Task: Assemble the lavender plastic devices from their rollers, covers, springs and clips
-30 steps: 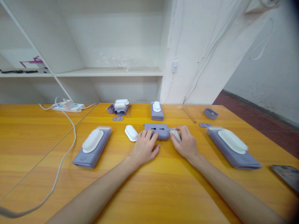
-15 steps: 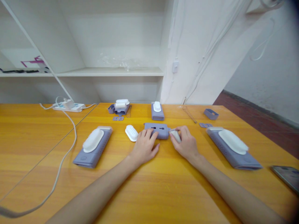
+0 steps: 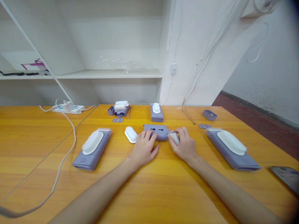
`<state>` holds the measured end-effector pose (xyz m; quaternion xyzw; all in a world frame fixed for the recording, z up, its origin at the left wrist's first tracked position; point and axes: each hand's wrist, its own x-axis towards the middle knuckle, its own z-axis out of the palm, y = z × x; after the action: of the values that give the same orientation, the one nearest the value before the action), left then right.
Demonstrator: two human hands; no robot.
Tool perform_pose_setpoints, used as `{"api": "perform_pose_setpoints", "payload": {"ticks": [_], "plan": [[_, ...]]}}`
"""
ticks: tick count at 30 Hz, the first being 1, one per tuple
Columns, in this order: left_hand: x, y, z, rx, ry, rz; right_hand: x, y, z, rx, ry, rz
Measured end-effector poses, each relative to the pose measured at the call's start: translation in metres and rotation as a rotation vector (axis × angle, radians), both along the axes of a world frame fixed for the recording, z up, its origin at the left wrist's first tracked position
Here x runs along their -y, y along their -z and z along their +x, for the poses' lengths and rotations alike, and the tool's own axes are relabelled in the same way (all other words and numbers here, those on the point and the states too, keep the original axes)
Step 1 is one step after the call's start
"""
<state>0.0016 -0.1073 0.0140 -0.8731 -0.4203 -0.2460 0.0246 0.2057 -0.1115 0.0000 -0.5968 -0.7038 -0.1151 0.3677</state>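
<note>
In the middle of the table lies a purple-grey plastic casing (image 3: 161,131) with two dark slots in its top. My left hand (image 3: 145,146) rests its spread fingertips on the casing's near left side, thumb apart on the table. My right hand (image 3: 184,144) pinches a small white rounded block (image 3: 174,137) at the casing's right end; whether they touch is hard to tell. Left of the casing is a ribbed white oval pad (image 3: 131,134). Another casing with a white pad on top (image 3: 157,115) stands behind.
Larger purple-grey units with white pads flank my arms, one left (image 3: 90,155), one right (image 3: 235,155). Behind are a spring (image 3: 188,116), a purple-grey cap (image 3: 209,115), a flat plate (image 3: 204,126) and grouped parts (image 3: 121,109). A power strip (image 3: 68,108) and phone (image 3: 286,177) lie at the sides.
My right hand has shifted very slightly, still pinching the white block beside the casing. The left hand keeps its place on the casing. The whole view has moved a little.
</note>
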Motion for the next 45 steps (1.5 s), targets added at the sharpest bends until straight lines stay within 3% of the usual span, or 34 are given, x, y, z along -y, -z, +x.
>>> {"api": "perform_pose_setpoints", "payload": {"ticks": [30,45], "plan": [[-0.0012,0.0020,-0.0003,-0.017,-0.001,0.004,-0.0005,0.0000,0.0004,0.020,0.107,0.065],[-0.0004,0.0010,-0.0004,-0.014,0.001,-0.001,-0.0043,-0.0013,0.0053,0.058,0.037,0.143]]}}
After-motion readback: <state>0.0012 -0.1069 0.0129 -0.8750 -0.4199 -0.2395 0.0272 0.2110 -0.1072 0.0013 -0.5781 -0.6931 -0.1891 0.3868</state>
